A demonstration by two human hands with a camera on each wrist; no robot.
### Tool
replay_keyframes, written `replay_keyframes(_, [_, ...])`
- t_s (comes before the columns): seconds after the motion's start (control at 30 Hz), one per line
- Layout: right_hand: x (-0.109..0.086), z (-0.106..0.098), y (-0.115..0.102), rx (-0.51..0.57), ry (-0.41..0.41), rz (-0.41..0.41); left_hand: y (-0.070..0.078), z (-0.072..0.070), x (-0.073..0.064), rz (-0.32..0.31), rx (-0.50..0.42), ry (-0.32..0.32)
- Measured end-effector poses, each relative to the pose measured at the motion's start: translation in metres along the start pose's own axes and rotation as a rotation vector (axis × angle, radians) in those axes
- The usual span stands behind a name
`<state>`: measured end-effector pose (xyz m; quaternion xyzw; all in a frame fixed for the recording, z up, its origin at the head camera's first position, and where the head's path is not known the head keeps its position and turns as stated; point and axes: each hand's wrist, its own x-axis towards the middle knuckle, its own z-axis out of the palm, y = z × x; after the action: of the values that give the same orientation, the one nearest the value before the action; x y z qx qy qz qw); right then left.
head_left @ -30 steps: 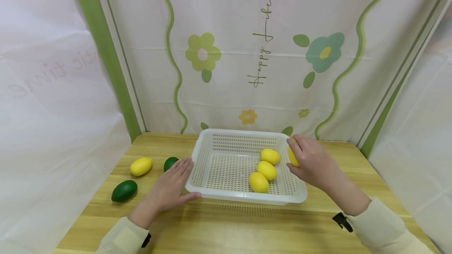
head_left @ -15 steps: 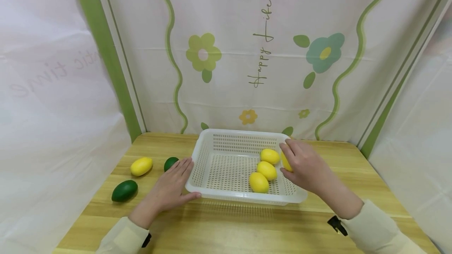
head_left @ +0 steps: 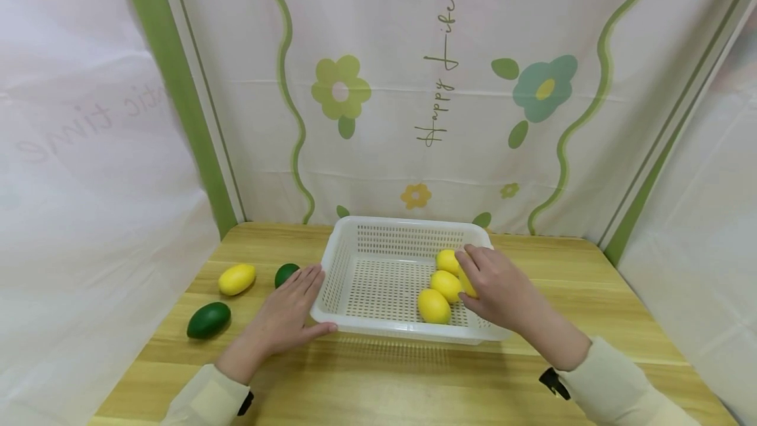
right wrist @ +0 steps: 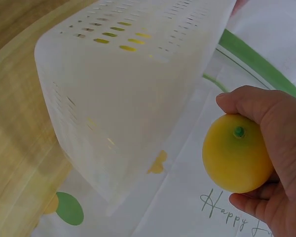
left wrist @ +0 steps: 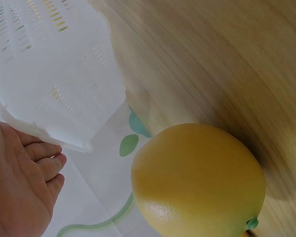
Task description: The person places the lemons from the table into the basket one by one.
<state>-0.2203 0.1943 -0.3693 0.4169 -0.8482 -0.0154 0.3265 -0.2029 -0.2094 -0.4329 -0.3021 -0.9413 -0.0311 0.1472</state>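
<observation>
My right hand holds a yellow lemon between thumb and fingers, over the right end of a white perforated plastic basket. Its hand and lemon partly cover the lemons inside. Three lemons lie in a row in that end, the nearest lemon beside the front wall. My left hand rests against the basket's left rim, fingers extended and thumb at the front corner. Just beyond its fingers a dark green oval fruit is partly hidden. In the left wrist view, a yellow lemon looms near the camera.
On the left of the wooden table lie another dark green fruit and a yellow lemon. A white flowered curtain hangs behind the table's back edge, with more cloth at both sides.
My right hand has moved left and slightly toward me with its lemon, from the basket's right rim to over the lemons inside. My left hand and the basket have stayed put.
</observation>
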Motion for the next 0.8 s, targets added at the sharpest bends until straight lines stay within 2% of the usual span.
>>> replay_keyframes(0.37, [-0.002,0.007,-0.004,0.010,-0.076,0.036,0.000,0.000,0.000,-0.007,0.003,-0.016])
replay_keyframes(0.8, [-0.003,0.014,-0.006,0.041,-0.116,0.057,-0.001,0.003,0.000,0.019,0.010,0.043])
